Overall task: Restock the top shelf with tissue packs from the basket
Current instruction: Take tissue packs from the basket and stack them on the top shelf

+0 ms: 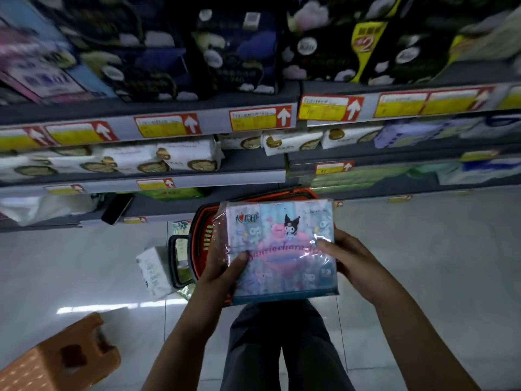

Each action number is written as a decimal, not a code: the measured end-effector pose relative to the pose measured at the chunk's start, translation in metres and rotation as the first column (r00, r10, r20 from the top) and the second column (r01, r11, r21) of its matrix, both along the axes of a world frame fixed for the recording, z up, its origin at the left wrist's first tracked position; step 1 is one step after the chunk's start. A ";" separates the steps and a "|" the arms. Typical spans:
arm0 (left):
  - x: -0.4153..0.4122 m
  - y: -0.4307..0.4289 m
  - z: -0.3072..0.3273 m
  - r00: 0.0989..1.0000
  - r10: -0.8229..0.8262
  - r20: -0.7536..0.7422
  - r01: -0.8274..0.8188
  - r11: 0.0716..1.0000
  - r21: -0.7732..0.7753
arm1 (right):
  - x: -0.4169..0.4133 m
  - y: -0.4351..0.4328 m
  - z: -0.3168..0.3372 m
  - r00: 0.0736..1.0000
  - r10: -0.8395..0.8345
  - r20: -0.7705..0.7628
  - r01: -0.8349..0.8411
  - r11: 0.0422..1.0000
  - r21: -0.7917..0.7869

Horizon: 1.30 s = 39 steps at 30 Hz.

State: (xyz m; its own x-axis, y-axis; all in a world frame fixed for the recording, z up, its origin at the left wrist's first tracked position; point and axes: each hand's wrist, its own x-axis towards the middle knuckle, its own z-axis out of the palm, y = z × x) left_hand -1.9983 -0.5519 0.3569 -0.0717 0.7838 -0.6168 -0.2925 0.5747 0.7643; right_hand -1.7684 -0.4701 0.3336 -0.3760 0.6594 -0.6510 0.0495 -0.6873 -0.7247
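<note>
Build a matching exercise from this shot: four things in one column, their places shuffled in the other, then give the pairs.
Things
1. pastel cartoon-print plastic-wrapped tissue pack
2. red plastic basket with black handle
3. orange plastic stool
4. white boxy tissue pack with green print

Places
A. on the pale tiled floor, lower-left corner of the view
B. on the floor, just left of the basket
C. gripped between the left hand and the right hand
D. on the floor, directly under the held pack

Pairs: 1-C, 2-D, 3-A, 4-B
</note>
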 end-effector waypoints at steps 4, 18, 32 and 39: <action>0.017 0.000 0.059 0.997 0.042 -0.057 -0.038 0.997 0.073 | 0.007 0.000 0.058 0.995 -0.081 -0.064 0.086 0.994 0.068; 0.009 0.021 0.235 0.981 0.016 -0.192 0.040 0.958 0.283 | 0.011 -0.008 0.234 0.951 -0.229 -0.208 0.277 0.930 0.243; 0.001 0.025 0.324 0.969 0.103 -0.226 0.062 0.781 0.622 | -0.023 0.003 0.353 0.946 -0.239 -0.218 0.314 0.841 0.441; 0.003 0.024 0.347 0.950 0.201 -0.237 -0.018 0.797 0.603 | -0.031 -0.011 0.385 0.911 -0.322 -0.259 0.409 0.793 0.452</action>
State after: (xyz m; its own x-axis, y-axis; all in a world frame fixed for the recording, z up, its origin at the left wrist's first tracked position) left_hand -1.9950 -0.5282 0.7036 -0.2739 0.9615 0.0203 -0.0509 -0.0356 0.9981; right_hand -1.7991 -0.4816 0.7183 -0.1118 0.9806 -0.1609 -0.2790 -0.1864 -0.9420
